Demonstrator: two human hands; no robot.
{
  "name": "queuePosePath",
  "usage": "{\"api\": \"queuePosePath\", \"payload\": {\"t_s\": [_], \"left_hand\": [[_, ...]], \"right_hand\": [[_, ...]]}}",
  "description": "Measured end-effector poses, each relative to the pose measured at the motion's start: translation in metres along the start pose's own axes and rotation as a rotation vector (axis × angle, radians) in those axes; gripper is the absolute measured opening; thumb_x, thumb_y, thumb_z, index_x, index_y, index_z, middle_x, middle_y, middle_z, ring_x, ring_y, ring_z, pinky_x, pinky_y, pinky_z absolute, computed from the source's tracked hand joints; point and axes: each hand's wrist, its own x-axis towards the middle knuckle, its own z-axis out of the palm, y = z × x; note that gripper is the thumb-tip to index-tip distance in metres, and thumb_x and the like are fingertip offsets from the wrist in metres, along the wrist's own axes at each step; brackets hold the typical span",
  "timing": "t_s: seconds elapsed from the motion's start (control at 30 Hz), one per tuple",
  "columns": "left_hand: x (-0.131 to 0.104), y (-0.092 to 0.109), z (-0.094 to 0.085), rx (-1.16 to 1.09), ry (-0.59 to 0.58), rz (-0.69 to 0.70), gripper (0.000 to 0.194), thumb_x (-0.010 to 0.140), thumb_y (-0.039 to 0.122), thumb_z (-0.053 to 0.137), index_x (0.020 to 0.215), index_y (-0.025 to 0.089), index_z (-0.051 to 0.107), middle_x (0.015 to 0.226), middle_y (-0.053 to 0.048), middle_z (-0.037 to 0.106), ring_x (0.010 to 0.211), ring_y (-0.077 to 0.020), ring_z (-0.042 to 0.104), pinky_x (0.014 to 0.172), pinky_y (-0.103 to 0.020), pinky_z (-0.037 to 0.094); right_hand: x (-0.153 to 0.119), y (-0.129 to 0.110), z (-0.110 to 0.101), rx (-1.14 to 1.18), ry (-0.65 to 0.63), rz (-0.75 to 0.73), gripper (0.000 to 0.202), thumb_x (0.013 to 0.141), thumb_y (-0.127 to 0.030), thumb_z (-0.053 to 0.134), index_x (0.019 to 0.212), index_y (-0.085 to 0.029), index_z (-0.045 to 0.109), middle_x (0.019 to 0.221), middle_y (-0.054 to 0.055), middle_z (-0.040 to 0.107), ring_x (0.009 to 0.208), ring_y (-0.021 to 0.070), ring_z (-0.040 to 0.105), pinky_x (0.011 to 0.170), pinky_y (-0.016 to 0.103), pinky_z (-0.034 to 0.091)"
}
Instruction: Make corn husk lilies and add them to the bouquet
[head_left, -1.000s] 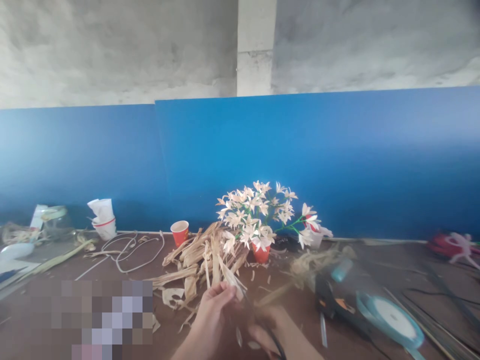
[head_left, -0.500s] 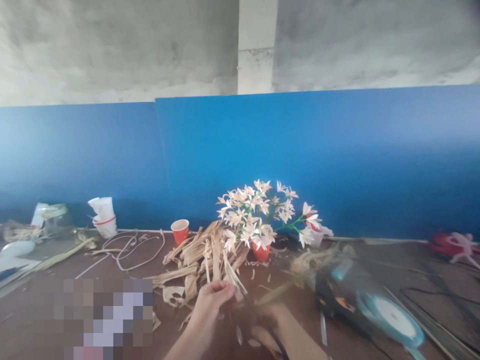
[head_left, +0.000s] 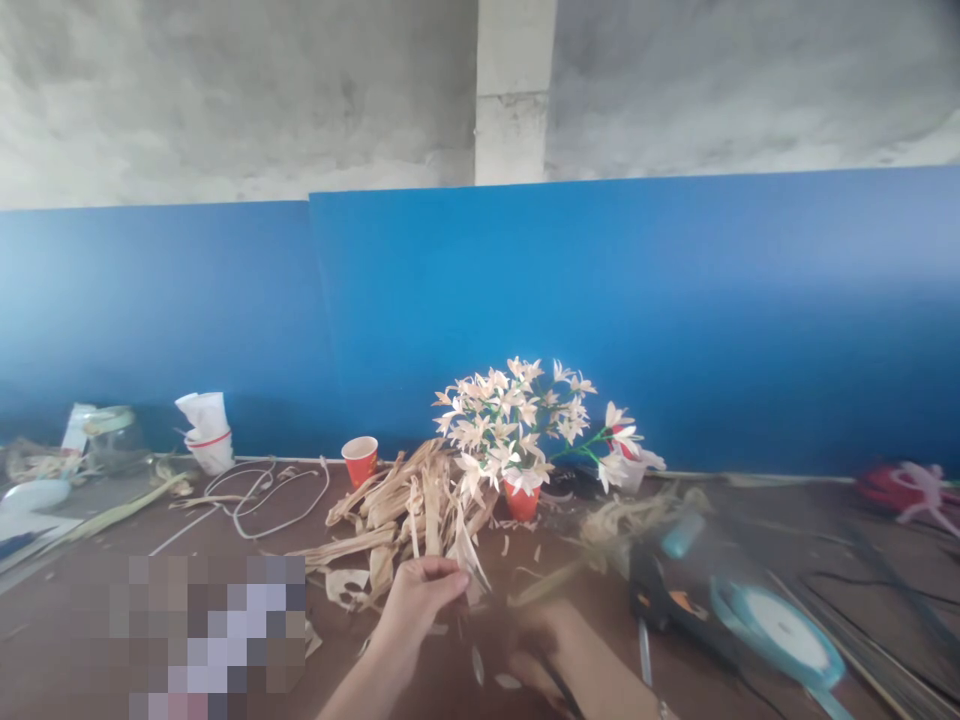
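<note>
My left hand is closed in a pinch on a pale, pointed piece of dried corn husk, held above the brown table. To its right, my right hand is smeared by motion. Its fingers are wrapped around dark-handled scissors, which are mostly hidden and blurred. Small cut husk slivers lie on the table between and below the hands. Just beyond my left hand spreads a heap of dried husks.
Behind the husks, cream flowers on green stems stand in a red cup. Another red paper cup is left of them. A black glue gun and a teal ribbon roll lie right. A white cable loops left; a blue partition stands behind.
My right hand has shifted slightly down and right, drawing the scissors away from the husk. My left hand keeps its pinch, almost in place; the husk piece stands a little more upright.
</note>
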Motion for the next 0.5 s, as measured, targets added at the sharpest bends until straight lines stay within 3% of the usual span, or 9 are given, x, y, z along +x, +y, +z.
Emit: {"api": "queuePosePath", "payload": {"t_s": [0.27, 0.5], "left_hand": [[-0.002, 0.004, 0.0, 0.003, -0.02, 0.015, 0.023, 0.048, 0.03, 0.077, 0.059, 0.011, 0.069, 0.05, -0.003, 0.065, 0.048, -0.0125, 0.057, 0.053, -0.025, 0.048], [0.002, 0.004, -0.005, 0.055, 0.005, 0.04, 0.022, 0.053, 0.031, 0.073, 0.062, 0.012, 0.067, 0.048, -0.002, 0.064, 0.044, -0.0106, 0.054, 0.04, -0.019, 0.041]], "right_hand": [[-0.003, -0.007, -0.002, -0.017, -0.019, -0.001, 0.015, 0.065, -0.03, 0.061, 0.07, -0.016, 0.066, 0.042, -0.003, 0.048, 0.033, 0.0068, 0.034, 0.032, 0.018, 0.024], [-0.007, -0.015, -0.005, -0.055, -0.116, 0.035, 0.018, 0.068, -0.03, 0.06, 0.074, -0.014, 0.066, 0.04, -0.006, 0.046, 0.033, 0.0056, 0.038, 0.034, 0.015, 0.028]]}}
